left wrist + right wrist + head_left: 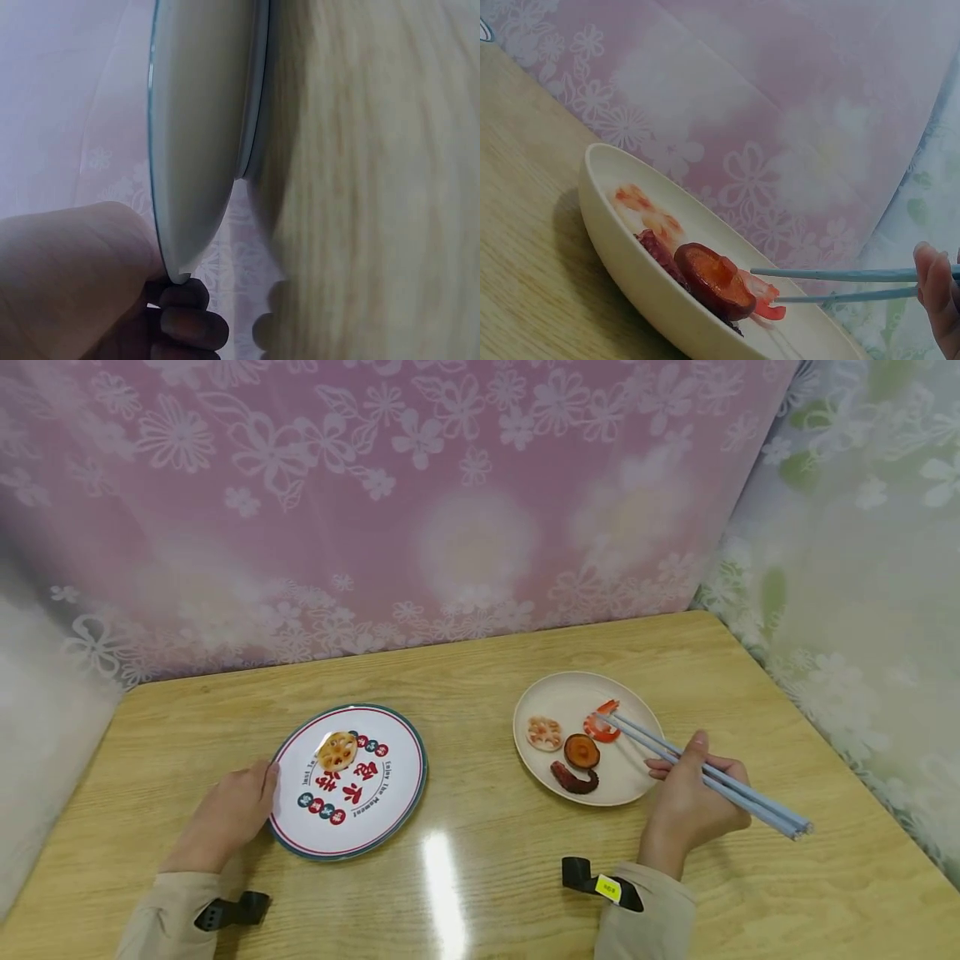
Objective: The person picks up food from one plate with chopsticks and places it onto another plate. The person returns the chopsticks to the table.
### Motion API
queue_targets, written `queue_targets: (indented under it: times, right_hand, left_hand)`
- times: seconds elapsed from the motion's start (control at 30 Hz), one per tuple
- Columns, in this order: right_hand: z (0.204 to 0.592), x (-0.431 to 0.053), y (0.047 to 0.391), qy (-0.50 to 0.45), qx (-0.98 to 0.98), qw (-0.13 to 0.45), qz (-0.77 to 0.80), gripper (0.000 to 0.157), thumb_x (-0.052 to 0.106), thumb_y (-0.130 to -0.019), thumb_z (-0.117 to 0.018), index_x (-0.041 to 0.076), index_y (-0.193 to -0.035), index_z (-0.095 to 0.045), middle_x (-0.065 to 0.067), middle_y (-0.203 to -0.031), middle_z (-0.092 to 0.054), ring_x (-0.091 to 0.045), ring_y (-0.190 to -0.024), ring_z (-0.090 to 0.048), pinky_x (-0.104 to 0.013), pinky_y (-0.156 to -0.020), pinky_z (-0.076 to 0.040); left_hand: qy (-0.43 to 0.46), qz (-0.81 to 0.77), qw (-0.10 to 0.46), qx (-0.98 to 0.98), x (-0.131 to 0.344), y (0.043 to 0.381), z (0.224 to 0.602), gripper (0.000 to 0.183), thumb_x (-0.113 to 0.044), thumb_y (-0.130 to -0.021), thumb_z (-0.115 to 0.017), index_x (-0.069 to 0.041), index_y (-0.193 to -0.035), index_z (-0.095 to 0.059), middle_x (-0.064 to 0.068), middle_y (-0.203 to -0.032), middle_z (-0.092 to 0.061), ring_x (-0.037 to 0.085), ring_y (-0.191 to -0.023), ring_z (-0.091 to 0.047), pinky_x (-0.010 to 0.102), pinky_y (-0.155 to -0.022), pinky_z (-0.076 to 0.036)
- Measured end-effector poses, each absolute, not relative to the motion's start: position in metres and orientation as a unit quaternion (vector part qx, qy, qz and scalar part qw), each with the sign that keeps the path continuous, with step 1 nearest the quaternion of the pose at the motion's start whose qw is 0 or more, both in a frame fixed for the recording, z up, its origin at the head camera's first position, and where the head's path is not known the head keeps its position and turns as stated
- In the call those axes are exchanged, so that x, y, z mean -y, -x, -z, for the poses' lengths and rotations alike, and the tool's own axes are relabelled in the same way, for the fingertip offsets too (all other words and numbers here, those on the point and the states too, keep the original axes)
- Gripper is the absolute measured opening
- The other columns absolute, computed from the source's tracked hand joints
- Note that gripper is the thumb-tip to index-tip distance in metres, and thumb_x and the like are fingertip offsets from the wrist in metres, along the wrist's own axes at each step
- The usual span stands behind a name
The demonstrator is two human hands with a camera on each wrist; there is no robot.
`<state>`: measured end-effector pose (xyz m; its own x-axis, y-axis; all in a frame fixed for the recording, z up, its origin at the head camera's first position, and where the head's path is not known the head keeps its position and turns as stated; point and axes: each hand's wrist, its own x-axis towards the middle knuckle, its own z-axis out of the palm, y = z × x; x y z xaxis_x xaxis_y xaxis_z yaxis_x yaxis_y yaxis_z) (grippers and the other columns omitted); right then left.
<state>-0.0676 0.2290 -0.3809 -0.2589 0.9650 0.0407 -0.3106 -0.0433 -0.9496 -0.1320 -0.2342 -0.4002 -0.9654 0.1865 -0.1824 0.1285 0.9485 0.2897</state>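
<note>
My left hand [236, 810] pinches the left rim of a white plate [311, 833] with a dark teal edge and red lettering. In the left wrist view the thumb [112, 255] lies on one face and curled fingertips [191, 326] sit behind the rim. A browned lotus root slice [337, 750] lies on this plate. My right hand [693, 806] holds light blue chopsticks [761, 804], their tips at a red-orange shrimp [597, 729] on a cream plate [551, 697]. Beside the shrimp lie a brown mushroom cap [582, 751], a dark red octopus tentacle [573, 779] and a paler lotus root slice [543, 733].
Both plates rest on a wood-grain table [472, 735], the cream one to the right. A pink flowered cloth [450, 527] hangs behind, a pale green-white one [862, 568] at the right. Black wrist mounts [600, 883] sit at both sleeves.
</note>
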Motion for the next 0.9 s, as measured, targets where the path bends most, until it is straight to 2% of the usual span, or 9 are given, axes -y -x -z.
queue_targets:
  times: [0.2, 0.4, 0.6, 0.77, 0.9]
  right_hand:
    - [0.380, -0.225, 0.069, 0.320, 0.507, 0.470, -0.648, 0.028, 0.022, -0.087, -0.072, 0.003, -0.074, -0.054, -0.008, -0.059, -0.064, -0.013, -0.040, -0.060, -0.024, -0.039, -0.047]
    - [0.379, -0.219, 0.071, 0.305, 0.517, 0.449, -0.662, 0.027, 0.017, -0.082, -0.076, -0.003, -0.077, -0.059, -0.008, -0.061, -0.067, -0.012, -0.041, -0.061, -0.024, -0.040, -0.048]
    - [0.381, -0.217, 0.074, 0.252, 0.529, 0.449, -0.675, 0.024, 0.007, -0.083, -0.075, -0.011, -0.079, -0.060, -0.012, -0.065, -0.068, -0.014, -0.043, -0.062, -0.024, -0.041, -0.049]
    - [0.387, -0.214, 0.079, 0.252, 0.552, 0.451, -0.654, 0.034, 0.022, -0.091, -0.068, -0.010, -0.079, -0.064, -0.010, -0.064, -0.067, -0.015, -0.048, -0.065, -0.026, -0.044, -0.051]
    - [0.396, -0.214, 0.084, 0.263, 0.551, 0.438, -0.659, 0.044, 0.034, -0.093, -0.063, -0.008, -0.080, -0.067, -0.010, -0.065, -0.068, -0.017, -0.055, -0.069, -0.028, -0.049, -0.053]
  left_hand:
    - [-0.081, -0.138, 0.097, -0.982, 0.233, 0.134, 0.399, 0.039, -0.021, -0.105, -0.032, 0.012, -0.112, -0.052, 0.020, -0.087, -0.058, 0.034, -0.081, -0.057, 0.054, -0.073, -0.045]
    - [-0.084, -0.140, 0.097, -0.982, 0.231, 0.132, 0.396, 0.037, -0.019, -0.105, -0.033, 0.012, -0.110, -0.052, 0.020, -0.085, -0.058, 0.033, -0.079, -0.056, 0.053, -0.071, -0.045]
    - [-0.091, -0.141, 0.092, -0.982, 0.230, 0.132, 0.394, 0.037, -0.018, -0.105, -0.032, 0.013, -0.110, -0.052, 0.021, -0.086, -0.059, 0.035, -0.082, -0.058, 0.055, -0.073, -0.045]
    - [-0.089, -0.142, 0.098, -0.981, 0.230, 0.132, 0.395, 0.039, -0.020, -0.105, -0.032, 0.013, -0.114, -0.051, 0.024, -0.091, -0.060, 0.041, -0.090, -0.059, 0.059, -0.080, -0.044]
    - [-0.088, -0.142, 0.098, -0.981, 0.231, 0.132, 0.396, 0.039, -0.020, -0.105, -0.032, 0.013, -0.113, -0.051, 0.024, -0.091, -0.059, 0.041, -0.090, -0.059, 0.059, -0.080, -0.044]
